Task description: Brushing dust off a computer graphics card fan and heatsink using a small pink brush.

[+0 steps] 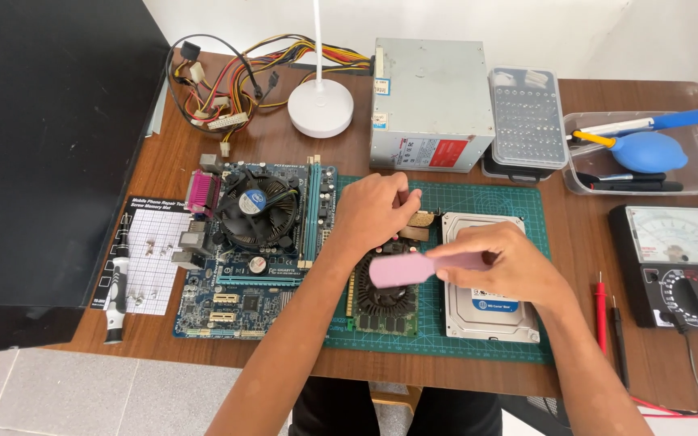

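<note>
Centre frame, on green cutting mat: left hand is pinning small green graphics card w/ black fan, fingers closed on its top edge. Right hand is gripping pink plastic brush, pinched at handle. Card looks stiff, light, fragile; hold by edges.

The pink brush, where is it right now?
In the head view, the pink brush is held in the right hand, just right of centre, over the graphics card on the green cutting mat, beside the hard drive.

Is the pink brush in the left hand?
No: the right hand holds the pink brush, while the left hand steadies the graphics card.
</note>
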